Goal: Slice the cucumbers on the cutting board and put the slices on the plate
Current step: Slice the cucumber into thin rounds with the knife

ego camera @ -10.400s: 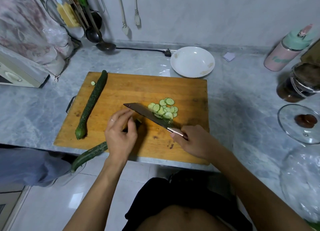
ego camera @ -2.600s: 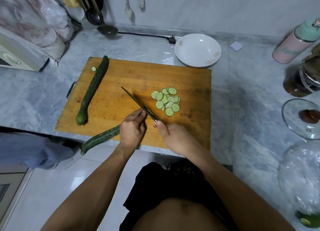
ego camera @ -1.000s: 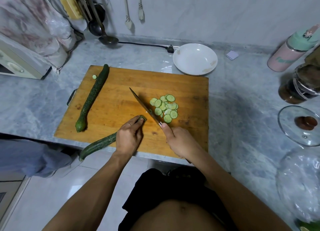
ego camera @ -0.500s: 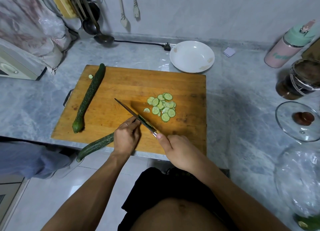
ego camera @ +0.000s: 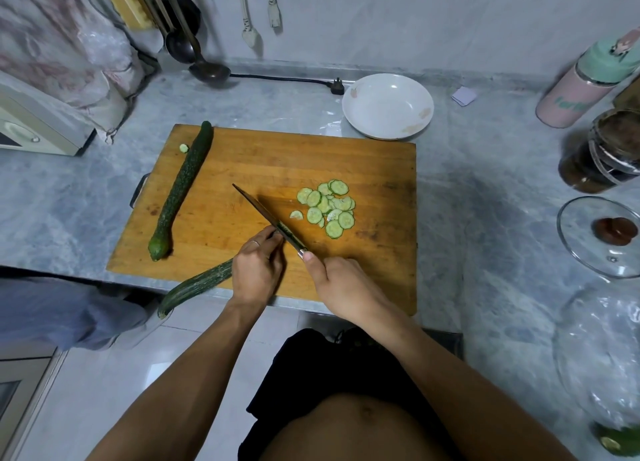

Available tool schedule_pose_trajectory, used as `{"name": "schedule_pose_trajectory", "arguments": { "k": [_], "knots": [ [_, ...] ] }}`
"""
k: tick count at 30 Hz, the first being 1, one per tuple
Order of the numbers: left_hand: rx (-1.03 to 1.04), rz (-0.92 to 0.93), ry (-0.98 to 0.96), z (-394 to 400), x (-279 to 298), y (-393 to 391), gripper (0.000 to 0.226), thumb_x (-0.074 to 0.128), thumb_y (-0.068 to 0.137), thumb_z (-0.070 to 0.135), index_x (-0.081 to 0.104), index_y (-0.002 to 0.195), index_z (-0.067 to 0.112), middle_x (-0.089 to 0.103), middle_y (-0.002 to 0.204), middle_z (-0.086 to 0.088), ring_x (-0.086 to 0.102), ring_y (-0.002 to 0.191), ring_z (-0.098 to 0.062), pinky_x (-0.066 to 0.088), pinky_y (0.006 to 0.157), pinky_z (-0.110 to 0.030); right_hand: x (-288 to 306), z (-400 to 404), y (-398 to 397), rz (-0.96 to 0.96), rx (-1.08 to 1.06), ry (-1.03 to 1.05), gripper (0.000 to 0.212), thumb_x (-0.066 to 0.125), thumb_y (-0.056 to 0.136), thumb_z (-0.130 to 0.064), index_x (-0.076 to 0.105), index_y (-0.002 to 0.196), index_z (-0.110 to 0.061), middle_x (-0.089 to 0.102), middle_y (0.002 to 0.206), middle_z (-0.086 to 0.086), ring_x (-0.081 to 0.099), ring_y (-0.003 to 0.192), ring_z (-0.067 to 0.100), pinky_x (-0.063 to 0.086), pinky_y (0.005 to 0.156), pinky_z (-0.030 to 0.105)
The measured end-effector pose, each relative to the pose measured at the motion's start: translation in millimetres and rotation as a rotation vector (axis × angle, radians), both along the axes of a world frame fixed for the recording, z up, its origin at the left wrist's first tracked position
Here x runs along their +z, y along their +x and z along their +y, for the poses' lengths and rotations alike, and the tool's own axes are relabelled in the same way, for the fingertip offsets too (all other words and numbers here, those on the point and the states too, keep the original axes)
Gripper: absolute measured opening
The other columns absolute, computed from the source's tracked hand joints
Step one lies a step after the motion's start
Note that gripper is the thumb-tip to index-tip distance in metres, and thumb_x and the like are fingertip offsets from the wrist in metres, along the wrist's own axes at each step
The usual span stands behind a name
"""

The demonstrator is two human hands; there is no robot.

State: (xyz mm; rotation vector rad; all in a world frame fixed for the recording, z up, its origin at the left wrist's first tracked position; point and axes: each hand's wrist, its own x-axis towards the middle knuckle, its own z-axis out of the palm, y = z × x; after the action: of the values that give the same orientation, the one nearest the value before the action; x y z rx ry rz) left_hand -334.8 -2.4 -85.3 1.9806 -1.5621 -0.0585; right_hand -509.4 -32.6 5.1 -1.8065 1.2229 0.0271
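Cucumber under the cut (ego camera: 197, 285) lies nearest me, its long axis running from the lower left, where the free end overhangs the near edge of the cutting board (ego camera: 242, 156), up and right beneath my left hand (ego camera: 258, 268). I read that hand as curled over the cut end, fingertips tucked against the knife (ego camera: 268, 218); the cut face itself is hidden. My right hand (ego camera: 341, 282) is wrapped round the handle, thumb forward at the bolster, blade angled up and left across the cucumber's axis. My judgement is that the next stroke depends on that crossing: the cucumber feeds rightward from the left hand, the nearer of the two to it, into the blade. Skin is dark green and ribbed, likely to roll on the smooth wood. Just right of the blade lies the heap of slices (ego camera: 327, 206), thin pale discs with green rims, overlapping; one lies slightly apart. Further left, a second whole cucumber (ego camera: 181, 190), bumpy and slightly curved, lies nearly lengthwise up the board, with a cut-off tip (ego camera: 184, 148) beside it. Beyond the far right corner sits the plate (ego camera: 388, 106), white, shallow, glossy, no slices on it.
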Motion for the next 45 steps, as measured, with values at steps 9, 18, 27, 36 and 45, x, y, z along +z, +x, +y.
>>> {"name": "schedule_pose_trajectory", "arguments": {
  "k": [9,18,27,36,45],
  "knots": [
    [-0.020,0.035,-0.003,4,2,4,0.031,0.054,0.089,0.021,0.075,0.106,0.005,0.070,0.115,-0.010,0.070,0.092,-0.027,0.057,0.070,-0.034,14,-12,-14,-0.057,-0.061,-0.026,0.062,0.022,0.105,-0.050,0.043,0.055,-0.022,0.045,0.055,-0.003,0.045,0.053,0.011,0.032,0.052,0.029],
    [-0.027,0.000,0.024,4,-3,5,0.035,0.049,0.090,0.022,0.075,0.104,0.003,0.068,0.120,-0.011,0.069,0.090,-0.030,0.056,0.064,-0.033,18,1,-20,-0.059,0.044,-0.059,0.064,0.020,0.104,-0.055,0.053,0.068,-0.013,0.054,0.069,0.005,0.050,0.072,0.021,0.036,0.061,0.035],
    [-0.011,0.024,0.016,3,-1,4,0.038,0.047,0.086,0.024,0.077,0.096,0.003,0.071,0.114,-0.012,0.071,0.088,-0.031,0.056,0.065,-0.033,20,5,-21,-0.035,0.069,-0.028,0.064,0.020,0.103,-0.057,0.050,0.066,-0.015,0.053,0.071,0.005,0.050,0.073,0.019,0.034,0.063,0.033],
    [-0.021,0.026,0.039,3,-1,2,0.033,0.048,0.087,0.017,0.075,0.098,0.003,0.071,0.113,-0.011,0.069,0.088,-0.031,0.058,0.065,-0.035,5,-8,0,-0.006,0.045,-0.051,0.068,0.021,0.103,-0.056,0.049,0.060,-0.012,0.050,0.062,0.007,0.050,0.070,0.026,0.034,0.062,0.032],
    [-0.002,-0.033,0.004,7,3,2,0.023,0.071,0.083,0.003,0.075,0.106,0.003,0.071,0.112,-0.015,0.071,0.094,-0.031,0.060,0.076,-0.040,7,-27,-15,-0.062,-0.053,0.033,0.073,0.022,0.102,-0.059,0.060,0.070,-0.006,0.049,0.051,0.003,0.048,0.038,0.012,0.052,0.054,0.035]
  ]
}}
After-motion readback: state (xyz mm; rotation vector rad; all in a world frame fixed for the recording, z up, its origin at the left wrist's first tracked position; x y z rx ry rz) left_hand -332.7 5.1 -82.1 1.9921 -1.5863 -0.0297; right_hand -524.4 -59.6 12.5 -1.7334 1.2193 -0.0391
